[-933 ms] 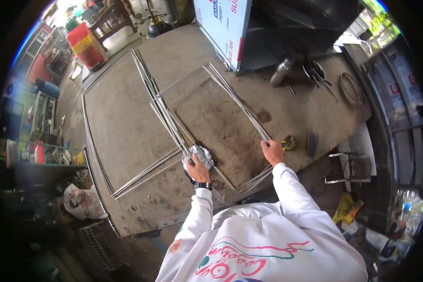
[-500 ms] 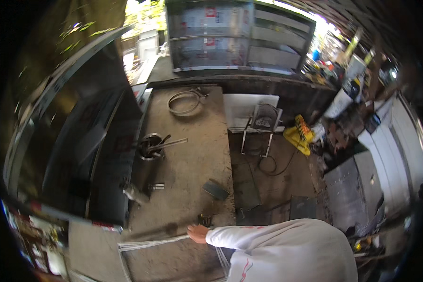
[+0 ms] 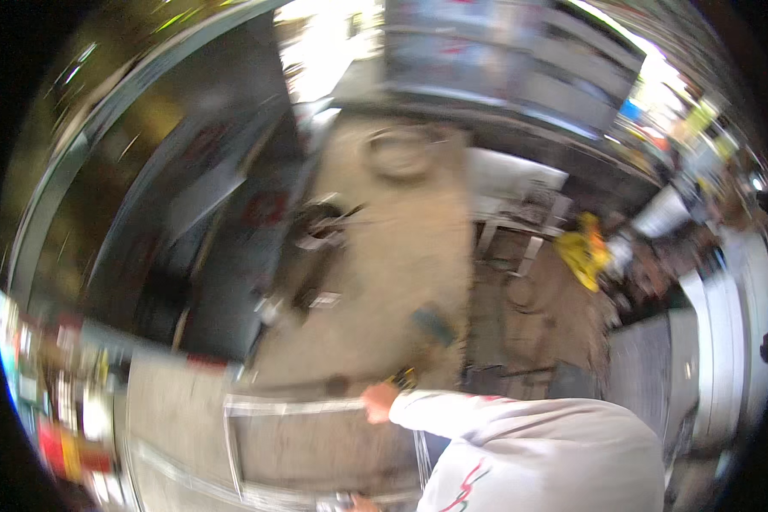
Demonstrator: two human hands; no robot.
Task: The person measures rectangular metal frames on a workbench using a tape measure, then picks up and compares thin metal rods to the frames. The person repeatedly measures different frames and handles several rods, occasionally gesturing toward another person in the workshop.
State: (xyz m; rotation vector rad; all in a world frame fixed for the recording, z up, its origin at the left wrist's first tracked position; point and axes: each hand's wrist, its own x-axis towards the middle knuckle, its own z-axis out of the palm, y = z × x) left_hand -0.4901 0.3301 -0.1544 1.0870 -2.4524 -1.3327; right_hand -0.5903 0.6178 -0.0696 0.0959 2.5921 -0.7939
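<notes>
A pale, thin rectangular frame (image 3: 303,408) lies over the near part of the brown worktop. My right hand (image 3: 381,402), in a white sleeve reaching in from the lower right, is closed round its far bar near the right corner. Just beyond the knuckles is a small yellow and black object (image 3: 403,376), too blurred to name. At the lower edge, only part of my left hand (image 3: 363,504) shows, beside the frame's near bar and next to a small silvery thing (image 3: 333,502). Its fingers are blurred and cut off.
On the worktop (image 3: 401,247) are a dark block (image 3: 433,326), a round container with tools (image 3: 322,224) and a coiled ring (image 3: 398,154). A large dark cabinet (image 3: 205,205) stands left, another cabinet (image 3: 461,60) behind. Right are a metal-legged stand (image 3: 525,213) and a yellow bag (image 3: 584,256).
My view has swung, so the scene sits further right and is smeared. My left hand and the silvery thing have come into view at the bottom. The right hand stays on the frame.
</notes>
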